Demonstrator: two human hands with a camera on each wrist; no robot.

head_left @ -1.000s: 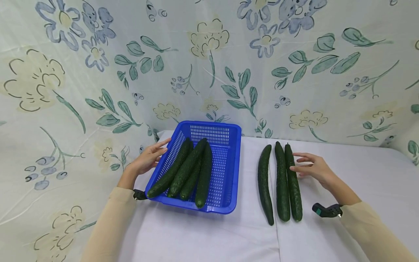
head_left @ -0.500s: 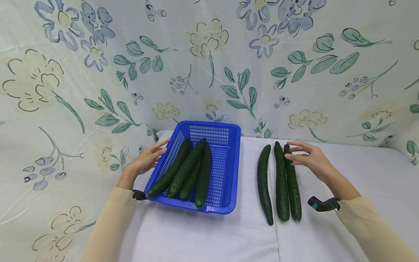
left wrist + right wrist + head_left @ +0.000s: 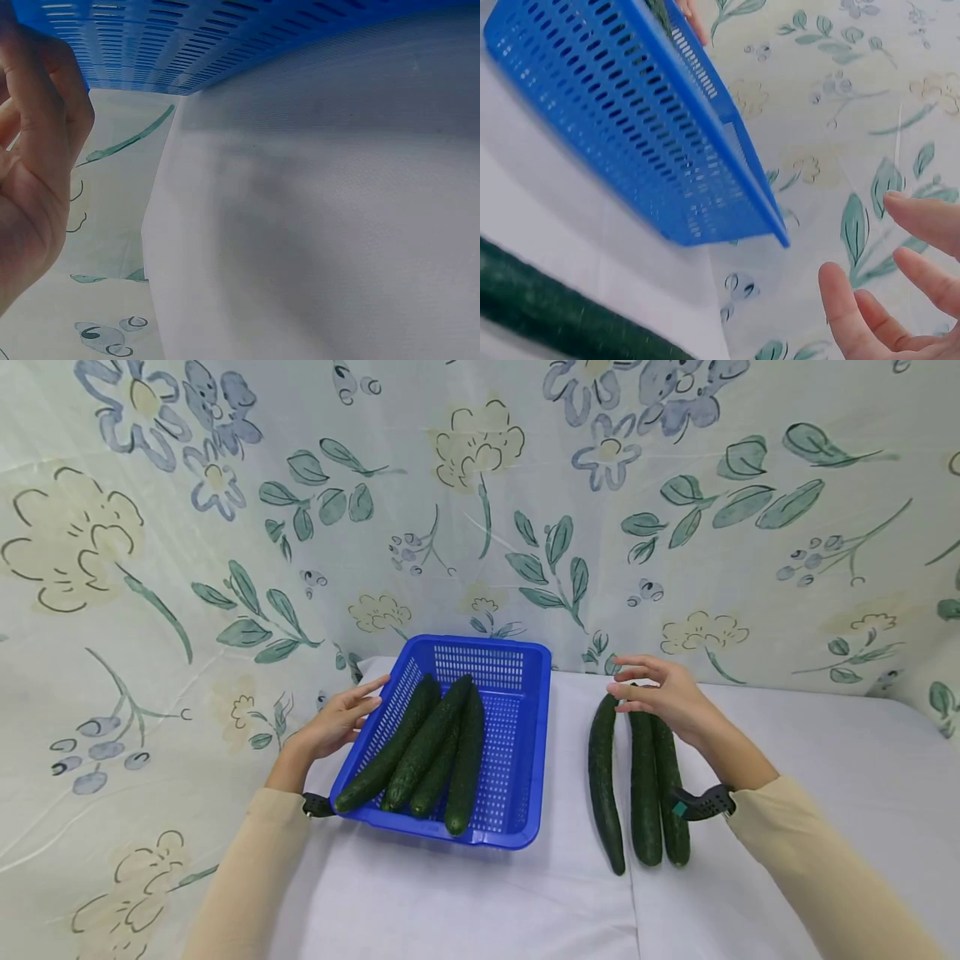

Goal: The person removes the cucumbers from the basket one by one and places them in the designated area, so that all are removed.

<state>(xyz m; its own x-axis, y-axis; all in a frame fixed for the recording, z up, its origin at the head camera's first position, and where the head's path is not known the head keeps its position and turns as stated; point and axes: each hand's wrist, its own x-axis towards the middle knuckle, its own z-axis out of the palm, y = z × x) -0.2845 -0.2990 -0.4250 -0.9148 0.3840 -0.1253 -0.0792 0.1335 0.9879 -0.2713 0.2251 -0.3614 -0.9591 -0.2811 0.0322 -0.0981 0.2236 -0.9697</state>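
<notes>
My left hand [image 3: 335,722] rests against the left side of a blue plastic basket [image 3: 513,760], its fingers fairly straight along the rim. Several dark green cucumbers [image 3: 425,739] lie in the left part of the basket. To the right, three more cucumbers lie lengthwise on the cloth: a slightly curved one [image 3: 602,785], a middle one [image 3: 646,802] and a right one [image 3: 676,827]. My right hand [image 3: 667,697] hovers by the far ends of these, fingertips near the curved cucumber's tip, hiding the other two tips. Its fingers [image 3: 847,315] are spread with nothing between them.
A white cloth [image 3: 480,902] covers the table. Behind and to the left hangs a flowered curtain [image 3: 480,527]. A black wrist device [image 3: 703,803] on my right arm overlaps the right cucumber in the head view.
My right hand has moved left and away from me, from beside the right cucumber to the far end of the curved one. The left hand, the basket and the cucumbers have stayed put.
</notes>
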